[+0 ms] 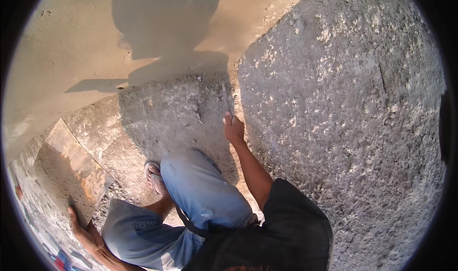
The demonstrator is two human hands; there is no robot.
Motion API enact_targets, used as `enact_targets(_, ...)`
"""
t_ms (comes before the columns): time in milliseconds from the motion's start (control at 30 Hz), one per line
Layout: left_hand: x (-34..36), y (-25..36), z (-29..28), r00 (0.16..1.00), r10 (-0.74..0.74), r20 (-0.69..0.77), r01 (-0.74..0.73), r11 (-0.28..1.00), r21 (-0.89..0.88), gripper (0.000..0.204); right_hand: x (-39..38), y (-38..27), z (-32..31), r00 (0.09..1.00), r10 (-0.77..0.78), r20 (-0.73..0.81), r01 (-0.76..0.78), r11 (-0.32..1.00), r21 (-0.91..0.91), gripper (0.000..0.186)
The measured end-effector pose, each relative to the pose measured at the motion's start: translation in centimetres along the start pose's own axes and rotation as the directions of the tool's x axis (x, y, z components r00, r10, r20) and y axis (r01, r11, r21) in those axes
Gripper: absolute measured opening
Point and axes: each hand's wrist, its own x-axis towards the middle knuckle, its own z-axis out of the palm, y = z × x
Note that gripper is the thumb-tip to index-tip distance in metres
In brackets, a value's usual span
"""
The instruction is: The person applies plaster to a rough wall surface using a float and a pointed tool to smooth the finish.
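Note:
My right hand [234,127] is wrapped round the handle of a trowel [226,99]. Its narrow blade, seen nearly edge-on, points up against the rough strip beside the wall corner. I cannot tell whether the blade touches the surface. At the lower left, my left hand [85,230] grips the near edge of a flat square board [90,170], thumb on top and the other fingers hidden beneath. Grey-brown mortar [59,178] covers part of the board, while the rest is stained orange and pale.
Smooth plaster [71,46] spans the upper left, with my shadow across it. A rough grey surface [343,118] fills the right side. My bent knee [200,185] and sandalled foot [155,178] are between my hands. Small blue and red items [62,260] lie lower left.

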Motion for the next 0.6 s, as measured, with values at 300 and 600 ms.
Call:
enact_targets(300,-1.7,0.7,1.4,0.999,-0.021,-0.044,0.02,1.0,-0.009,0.073,4.3,1.1,0.3,0.997,0.064,-0.05,-0.053,0.98,0.194,0.064)
enact_targets(600,-1.7,0.3,0.2,0.997,-0.038,-0.07,0.032,0.996,-0.081,0.061,3.4,-1.4,-1.0,0.997,0.074,0.026,-0.078,0.962,0.262,0.064)
